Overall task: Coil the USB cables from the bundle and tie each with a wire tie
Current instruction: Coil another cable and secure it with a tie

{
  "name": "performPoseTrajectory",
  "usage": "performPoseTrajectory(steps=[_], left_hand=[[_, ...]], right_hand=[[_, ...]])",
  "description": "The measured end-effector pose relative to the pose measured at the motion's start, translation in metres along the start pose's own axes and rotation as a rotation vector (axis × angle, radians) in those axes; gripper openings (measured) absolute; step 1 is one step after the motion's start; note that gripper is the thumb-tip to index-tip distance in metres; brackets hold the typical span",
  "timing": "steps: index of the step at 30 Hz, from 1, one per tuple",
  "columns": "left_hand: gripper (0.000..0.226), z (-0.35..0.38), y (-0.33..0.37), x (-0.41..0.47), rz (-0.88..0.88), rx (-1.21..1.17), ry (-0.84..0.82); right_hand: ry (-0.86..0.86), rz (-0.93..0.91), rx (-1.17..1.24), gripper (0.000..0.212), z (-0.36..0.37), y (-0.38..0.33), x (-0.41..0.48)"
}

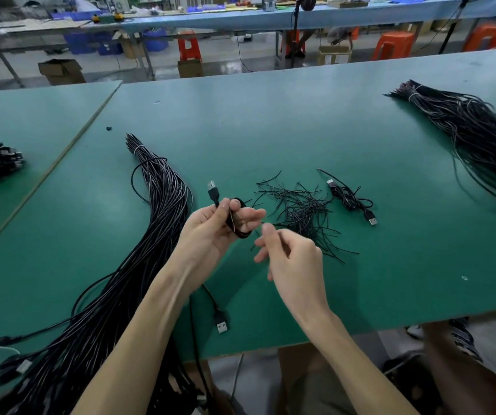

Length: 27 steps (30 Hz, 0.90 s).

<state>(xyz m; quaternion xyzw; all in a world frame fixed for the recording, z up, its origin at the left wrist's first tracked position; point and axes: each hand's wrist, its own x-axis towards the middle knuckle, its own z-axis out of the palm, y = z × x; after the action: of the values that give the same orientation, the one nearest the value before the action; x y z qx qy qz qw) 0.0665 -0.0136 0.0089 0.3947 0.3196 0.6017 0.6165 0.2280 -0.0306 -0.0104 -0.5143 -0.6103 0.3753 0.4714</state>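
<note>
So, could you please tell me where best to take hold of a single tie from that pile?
Pinch a tie by its free end at the near right edge of the pile, coming in from the near right. There the ties lie singly and flat on the table, ends pointing outward; the middle is a tangle.

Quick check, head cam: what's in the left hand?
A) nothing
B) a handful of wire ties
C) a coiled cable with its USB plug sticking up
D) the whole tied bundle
C: the left hand grips a small coiled cable, its USB plug pointing up above the fingers.
</note>
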Motion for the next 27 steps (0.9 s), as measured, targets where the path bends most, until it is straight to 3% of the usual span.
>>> performPoseTrajectory(steps=[4, 9, 11, 16, 27], left_hand=[[0.02, 0.001, -0.001, 0.0, -0.071, -0.05, -0.047], [0.022, 0.005, -0.003, -0.001, -0.13, 0.029, -0.121], [0.023, 0.006, -0.003, -0.002, -0.136, 0.052, -0.128], [0.027, 0.007, -0.001, -0.004, -0.156, 0.192, -0.161], [0.03, 0.006, -0.011, -0.002, -0.046, 0.436, -0.121]], right_hand=[[0.081, -0.035, 0.089, 0.014, -0.004, 0.002, 0.009], [-0.129, 0.008, 0.288, 0.024, 0.004, -0.002, 0.019], [-0.121, 0.003, 0.311, 0.026, 0.005, -0.001, 0.02], [-0.067, 0.02, 0.29, 0.028, 0.004, 0.007, 0.018], [0.068, -0.126, 0.079, 0.021, 0.004, 0.003, 0.017]])
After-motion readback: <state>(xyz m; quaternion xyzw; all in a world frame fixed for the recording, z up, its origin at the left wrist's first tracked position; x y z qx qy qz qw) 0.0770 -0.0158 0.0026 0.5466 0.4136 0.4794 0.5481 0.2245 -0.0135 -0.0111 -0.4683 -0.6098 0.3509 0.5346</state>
